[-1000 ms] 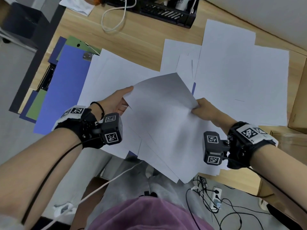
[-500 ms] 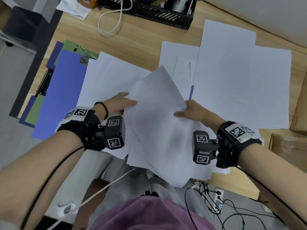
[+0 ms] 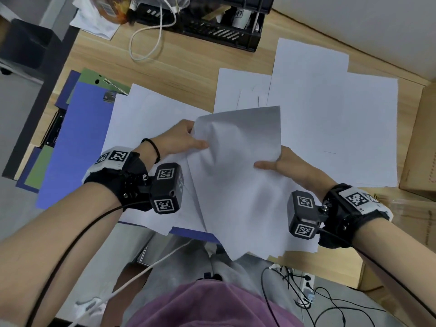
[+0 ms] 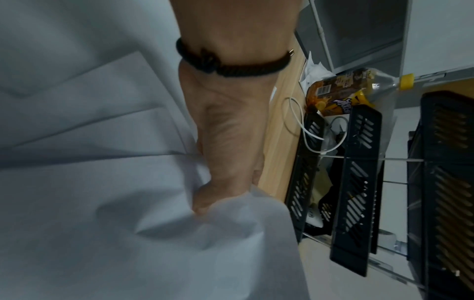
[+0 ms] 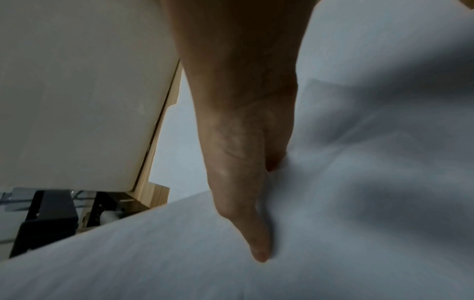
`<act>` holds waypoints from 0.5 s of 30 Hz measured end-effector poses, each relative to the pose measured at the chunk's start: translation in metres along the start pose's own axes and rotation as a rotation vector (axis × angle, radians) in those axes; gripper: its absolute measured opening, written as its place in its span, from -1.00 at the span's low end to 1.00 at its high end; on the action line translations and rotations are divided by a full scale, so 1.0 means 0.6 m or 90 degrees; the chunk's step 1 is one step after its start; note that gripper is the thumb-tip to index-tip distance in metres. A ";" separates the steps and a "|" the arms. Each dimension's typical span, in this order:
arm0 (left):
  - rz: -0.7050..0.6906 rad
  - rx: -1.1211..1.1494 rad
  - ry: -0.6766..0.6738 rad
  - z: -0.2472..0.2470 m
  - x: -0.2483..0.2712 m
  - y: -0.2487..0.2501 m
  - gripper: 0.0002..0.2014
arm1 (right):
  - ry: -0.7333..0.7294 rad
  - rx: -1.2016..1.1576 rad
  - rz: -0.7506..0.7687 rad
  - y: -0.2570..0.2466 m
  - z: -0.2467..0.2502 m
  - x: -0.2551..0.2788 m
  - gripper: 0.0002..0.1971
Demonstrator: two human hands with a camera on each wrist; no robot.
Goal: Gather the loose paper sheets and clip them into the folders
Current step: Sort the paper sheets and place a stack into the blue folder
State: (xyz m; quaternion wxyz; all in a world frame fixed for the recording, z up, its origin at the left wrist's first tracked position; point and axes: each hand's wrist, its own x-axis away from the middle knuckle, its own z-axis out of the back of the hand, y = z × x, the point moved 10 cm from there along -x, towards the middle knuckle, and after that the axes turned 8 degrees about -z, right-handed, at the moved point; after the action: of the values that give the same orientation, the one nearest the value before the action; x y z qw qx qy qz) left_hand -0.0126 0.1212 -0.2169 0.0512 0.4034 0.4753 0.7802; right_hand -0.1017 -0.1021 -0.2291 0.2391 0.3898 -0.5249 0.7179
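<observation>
I hold a fanned stack of white sheets (image 3: 238, 175) above the desk's near edge. My left hand (image 3: 186, 140) pinches its upper left edge, thumb on top; the left wrist view shows the paper (image 4: 179, 233) crumpled around that thumb. My right hand (image 3: 278, 165) grips the right edge, thumb lying flat on the sheets (image 5: 359, 182). More loose sheets (image 3: 330, 119) lie spread over the desk's right half and others (image 3: 146, 114) to the left. A blue folder (image 3: 80, 142) lies at the left on green and dark blue ones, its metal clip (image 3: 109, 96) at the far end.
A black slatted desk organiser (image 3: 212, 27) stands at the back with a white cable (image 3: 146, 43) looped in front of it and a snack bottle (image 4: 341, 89) beside it. A cardboard box (image 3: 422, 138) borders the desk's right side. Cables and a power strip (image 3: 306, 282) lie on the floor.
The stack has turned and its top edge now sits more level. My left hand moved up to the upper left corner and crumples it; my right thumb now lies over the right edge.
</observation>
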 end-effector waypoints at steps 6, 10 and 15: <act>-0.089 0.114 0.132 0.044 -0.009 0.041 -0.68 | 0.006 -0.016 -0.005 0.035 0.001 0.011 -0.64; -0.071 0.147 0.185 0.058 -0.010 0.019 -0.59 | 0.122 -0.163 0.035 0.041 0.036 0.030 -0.81; -0.050 0.225 0.120 0.021 0.000 0.002 -0.39 | 0.174 -0.280 0.082 0.036 0.048 0.059 -0.74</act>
State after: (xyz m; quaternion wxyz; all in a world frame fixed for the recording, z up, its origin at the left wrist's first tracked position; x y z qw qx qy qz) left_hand -0.0037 0.1292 -0.2131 -0.0349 0.3127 0.6228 0.7163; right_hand -0.1299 -0.1385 -0.2084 0.3405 0.1941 -0.6546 0.6464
